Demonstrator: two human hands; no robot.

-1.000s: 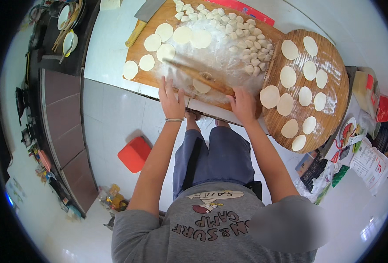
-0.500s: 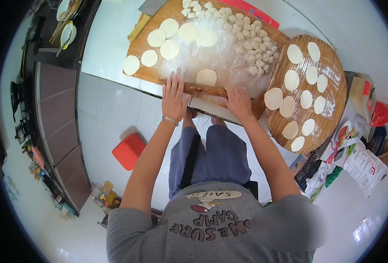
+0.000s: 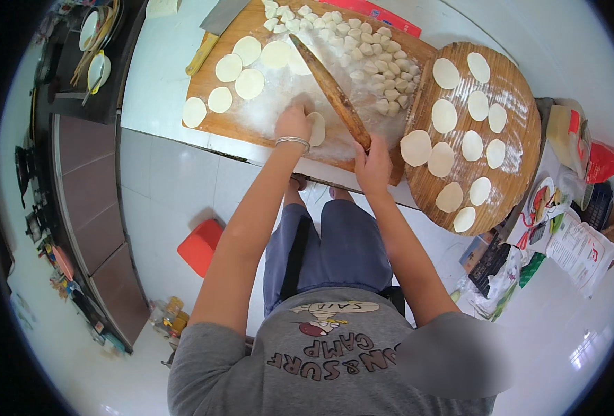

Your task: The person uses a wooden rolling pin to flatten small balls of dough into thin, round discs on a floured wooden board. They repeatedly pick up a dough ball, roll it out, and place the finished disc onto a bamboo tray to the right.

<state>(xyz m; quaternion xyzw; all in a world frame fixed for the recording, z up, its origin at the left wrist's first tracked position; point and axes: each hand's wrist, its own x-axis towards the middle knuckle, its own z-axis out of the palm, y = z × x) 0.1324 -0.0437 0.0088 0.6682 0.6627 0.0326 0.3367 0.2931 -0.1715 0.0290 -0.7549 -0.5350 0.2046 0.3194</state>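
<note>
A tapered wooden rolling pin slants up off the floured wooden board. Closed around its near end is my right hand. At the board's near edge my left hand, fingers curled, grips the left side of a flat dough wrapper; the fingertips are partly hidden. Several rolled wrappers lie to the left on the board. Many small floured dough pieces are heaped at its far right.
A round wooden board with several wrappers adjoins on the right. At the far left of the board lies a cleaver with a yellow handle. Bags and packages crowd the right side. A red stool stands on the floor.
Both hands were on the rolling pin, which lay level; now the right alone holds it, with its far end swung up. My left hand has moved onto the wrapper.
</note>
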